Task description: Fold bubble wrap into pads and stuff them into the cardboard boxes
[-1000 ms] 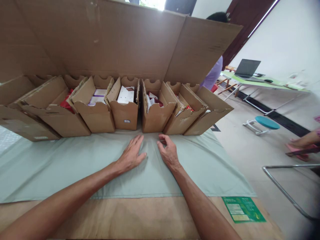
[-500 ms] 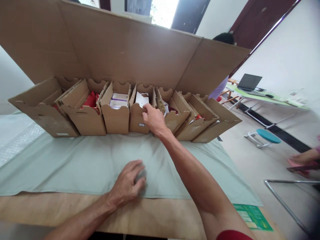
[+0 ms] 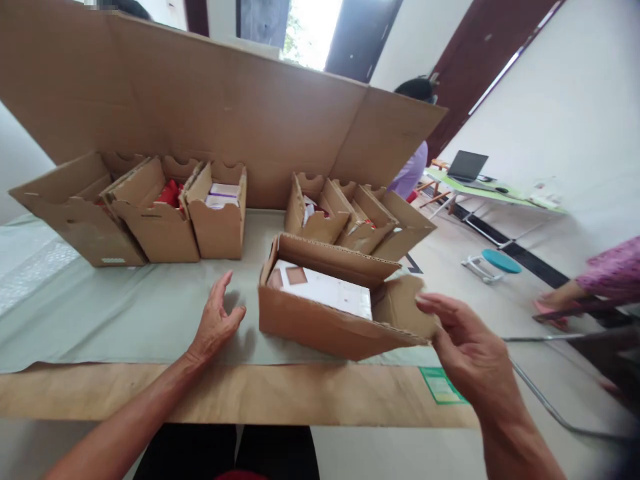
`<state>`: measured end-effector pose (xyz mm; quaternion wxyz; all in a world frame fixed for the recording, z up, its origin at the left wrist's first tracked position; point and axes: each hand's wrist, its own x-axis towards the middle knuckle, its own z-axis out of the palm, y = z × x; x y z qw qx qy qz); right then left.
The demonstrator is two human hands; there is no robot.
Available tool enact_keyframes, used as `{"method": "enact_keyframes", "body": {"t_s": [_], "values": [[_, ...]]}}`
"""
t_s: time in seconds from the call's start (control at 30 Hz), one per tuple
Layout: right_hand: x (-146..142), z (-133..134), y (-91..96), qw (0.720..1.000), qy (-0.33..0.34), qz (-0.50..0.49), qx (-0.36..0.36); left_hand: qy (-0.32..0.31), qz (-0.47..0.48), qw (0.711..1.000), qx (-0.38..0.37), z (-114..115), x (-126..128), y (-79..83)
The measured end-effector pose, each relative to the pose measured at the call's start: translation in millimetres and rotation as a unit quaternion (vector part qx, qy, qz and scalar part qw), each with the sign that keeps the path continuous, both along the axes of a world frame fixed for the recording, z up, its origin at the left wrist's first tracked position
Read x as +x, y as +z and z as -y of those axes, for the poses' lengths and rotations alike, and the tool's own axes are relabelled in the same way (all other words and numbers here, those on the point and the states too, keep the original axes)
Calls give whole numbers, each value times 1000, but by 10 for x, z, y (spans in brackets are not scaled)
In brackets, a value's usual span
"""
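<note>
A cardboard box [image 3: 310,325] with an open top is turned sideways over the near part of the cloth. Inside it lies a white carton [image 3: 330,291] with brown squares at one end. My right hand [image 3: 467,347] pinches the box's right end panel between thumb and fingers. Left of the box is my left hand [image 3: 217,323], fingers spread and thumb out, touching nothing. Behind stand more cardboard boxes, among them one holding red packets [image 3: 170,193] and one with white-and-purple cartons [image 3: 223,195]. A gap separates the left group from the right one.
A pale green cloth [image 3: 150,313] covers most of the wooden table [image 3: 225,393]. A tall cardboard panel [image 3: 225,100] rises behind the boxes. To the right are a blue stool [image 3: 500,261], a laptop [image 3: 467,165] on a table, and a person's pink sleeve [image 3: 613,270].
The box with the white carton has come out of the row toward me and turned sideways, held by my right hand. My left hand has moved left and spread open.
</note>
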<state>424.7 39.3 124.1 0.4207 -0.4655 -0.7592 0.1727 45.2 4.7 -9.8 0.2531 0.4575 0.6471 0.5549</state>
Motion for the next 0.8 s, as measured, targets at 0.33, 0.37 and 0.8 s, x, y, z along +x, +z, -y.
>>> {"method": "enact_keyframes", "body": {"t_s": [0.33, 0.37, 0.8], "values": [[197, 298, -864, 987, 14, -58, -151, -188, -34, 981, 8, 663, 659, -7], [108, 248, -899, 987, 1, -69, -144, -195, -30, 980, 6, 662, 686, -13], [-24, -840, -960, 974, -171, -139, -45, -268, -13, 963, 17, -985, 1047, 362]]}}
